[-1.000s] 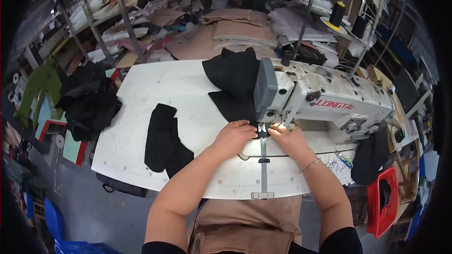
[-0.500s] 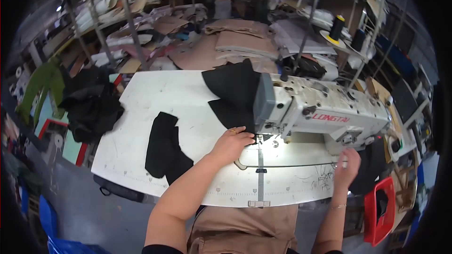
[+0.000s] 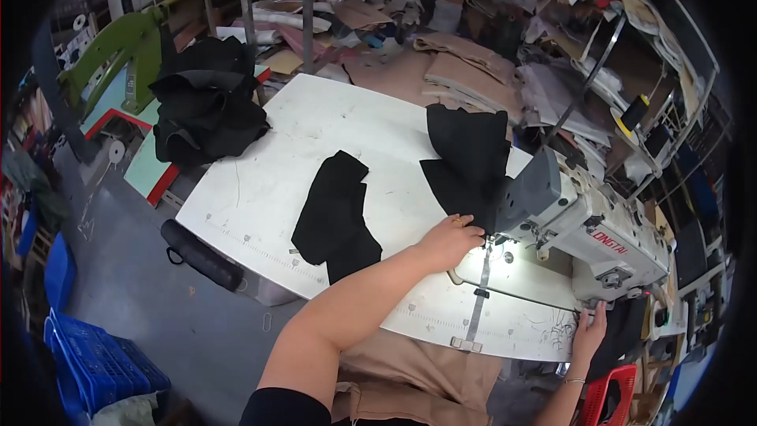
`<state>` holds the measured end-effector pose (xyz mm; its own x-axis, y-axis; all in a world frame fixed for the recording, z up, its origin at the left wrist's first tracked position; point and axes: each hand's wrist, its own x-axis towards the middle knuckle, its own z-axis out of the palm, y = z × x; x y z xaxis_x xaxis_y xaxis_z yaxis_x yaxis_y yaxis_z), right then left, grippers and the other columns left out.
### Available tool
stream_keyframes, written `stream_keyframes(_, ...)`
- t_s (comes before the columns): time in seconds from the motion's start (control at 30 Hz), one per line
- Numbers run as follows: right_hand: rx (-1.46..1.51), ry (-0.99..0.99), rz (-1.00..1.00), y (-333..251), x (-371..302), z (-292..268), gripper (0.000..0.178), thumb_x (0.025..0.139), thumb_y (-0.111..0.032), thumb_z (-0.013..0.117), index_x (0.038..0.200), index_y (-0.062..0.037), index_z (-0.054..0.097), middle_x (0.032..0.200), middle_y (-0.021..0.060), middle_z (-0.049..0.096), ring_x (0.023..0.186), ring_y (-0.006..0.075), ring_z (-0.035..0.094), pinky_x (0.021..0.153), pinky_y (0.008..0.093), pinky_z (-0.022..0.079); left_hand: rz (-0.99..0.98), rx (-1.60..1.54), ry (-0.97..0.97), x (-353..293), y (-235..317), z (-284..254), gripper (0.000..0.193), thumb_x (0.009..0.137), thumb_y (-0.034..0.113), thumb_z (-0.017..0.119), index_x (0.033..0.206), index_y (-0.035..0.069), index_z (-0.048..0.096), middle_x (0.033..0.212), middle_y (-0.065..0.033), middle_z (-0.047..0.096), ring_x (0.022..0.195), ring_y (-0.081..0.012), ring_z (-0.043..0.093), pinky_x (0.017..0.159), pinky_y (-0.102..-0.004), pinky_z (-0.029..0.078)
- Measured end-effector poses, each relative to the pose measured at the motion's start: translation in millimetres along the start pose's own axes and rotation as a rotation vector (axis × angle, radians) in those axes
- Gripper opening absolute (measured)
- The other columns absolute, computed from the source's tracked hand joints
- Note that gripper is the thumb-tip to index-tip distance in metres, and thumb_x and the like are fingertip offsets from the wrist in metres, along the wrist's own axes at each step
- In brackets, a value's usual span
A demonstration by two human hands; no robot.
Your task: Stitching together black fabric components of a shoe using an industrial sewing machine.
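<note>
Right hand [image 3: 588, 336] has moved rightward, its grasp unclear; left hand [image 3: 449, 244] lies flat, touching black cloth [image 3: 467, 150]

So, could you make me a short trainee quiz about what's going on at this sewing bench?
1. Which hand is nearer the needle area of the sewing machine?
2. True or false: the red basket is at the picture's lower right.
3. The cloth just left of the machine is: (a) white, (b) green, (c) black.

Key:
1. The left hand; the right hand is farther off to the right.
2. True.
3. (c) black.
</note>
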<state>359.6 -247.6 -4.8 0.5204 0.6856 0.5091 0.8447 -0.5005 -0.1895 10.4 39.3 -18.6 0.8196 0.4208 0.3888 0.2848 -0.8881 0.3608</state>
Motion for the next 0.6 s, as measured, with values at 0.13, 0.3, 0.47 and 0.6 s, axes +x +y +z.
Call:
stream_keyframes(0.13, 0.056, 0.149, -0.011, -29, -12, -9, 0.053, 0.090, -0.013, 0.057, 0.138, 0.0016, 0.040, 0.147, 0.0199, 0.034, 0.134, 0.0365, 0.035, 0.109, 0.0406, 0.028, 0.055, 0.008, 0.003, 0, 0, -2, 0.036, 0.081, 0.001, 0.051, 0.114, 0.008, 0.065, 0.130, -0.0076, 0.056, 0.129, -0.0316, 0.044, 0.109, -0.0402, 0.033)
stream_keyframes(0.3, 0.168, 0.211, -0.014, -43, -70, 3, 0.046, 0.087, -0.009, 0.056, 0.131, 0.0014, 0.046, 0.144, 0.0232, 0.035, 0.133, 0.0388, 0.035, 0.109, 0.0437, 0.028, 0.124, -0.014, 0.092, 6, -10, 4, 0.033, 0.077, 0.004, 0.055, 0.108, 0.009, 0.066, 0.123, -0.0087, 0.060, 0.124, -0.0321, 0.048, 0.105, -0.0408, 0.037)
stream_keyframes(0.47, 0.272, 0.181, 0.054, -83, -135, -6, 0.047, 0.080, -0.005, 0.063, 0.125, -0.0019, 0.051, 0.140, 0.0233, 0.039, 0.128, 0.0408, 0.038, 0.106, 0.0451, 0.032, 0.092, -0.068, 0.223, 12, -9, 7, 0.025, 0.078, 0.002, 0.056, 0.099, 0.008, 0.069, 0.111, -0.0081, 0.065, 0.112, -0.0324, 0.055, 0.097, -0.0416, 0.043)
stream_keyframes(0.6, 0.544, 0.056, 0.051, -112, -145, -79, 0.017, 0.072, 0.000, 0.070, 0.087, -0.0061, 0.068, 0.090, 0.0133, 0.066, 0.086, 0.0316, 0.063, 0.077, 0.0363, 0.050, 0.046, -0.205, 0.175, 8, -13, 7, 0.023, 0.080, 0.003, 0.060, 0.100, 0.009, 0.070, 0.112, -0.0094, 0.065, 0.116, -0.0336, 0.053, 0.098, -0.0418, 0.043)
